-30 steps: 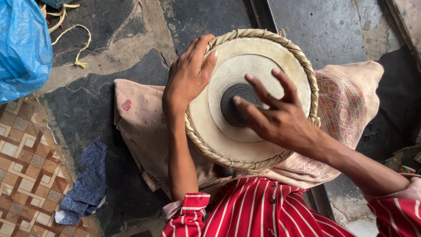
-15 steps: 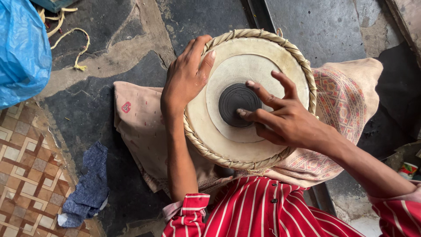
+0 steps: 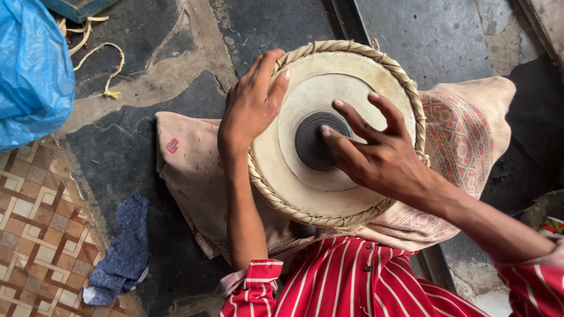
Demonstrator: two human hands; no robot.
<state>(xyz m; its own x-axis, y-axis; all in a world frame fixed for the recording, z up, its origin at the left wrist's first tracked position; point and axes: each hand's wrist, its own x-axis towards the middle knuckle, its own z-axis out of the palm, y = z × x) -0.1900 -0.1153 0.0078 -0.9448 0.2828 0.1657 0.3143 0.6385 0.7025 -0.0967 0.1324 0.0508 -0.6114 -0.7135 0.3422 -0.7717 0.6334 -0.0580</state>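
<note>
A round hand drum (image 3: 305,176) with a pale skin head, a braided rim and a black centre patch (image 3: 314,144) rests on a beige patterned cloth (image 3: 188,170) in front of me. My left hand (image 3: 249,108) grips the drum's left rim, thumb lying on the skin. My right hand (image 3: 379,152) hovers over the head with fingers spread, fingertips on the black patch. Red striped sleeves show at the bottom.
A blue plastic bag (image 3: 29,70) lies at the upper left. Yellowish cord (image 3: 108,70) trails on the dark stone floor. A blue rag (image 3: 123,252) sits beside patterned tiles (image 3: 35,235) at the lower left.
My right hand's fingers have shifted across the black patch, sliding slightly left and down. My left hand stays on the rim.
</note>
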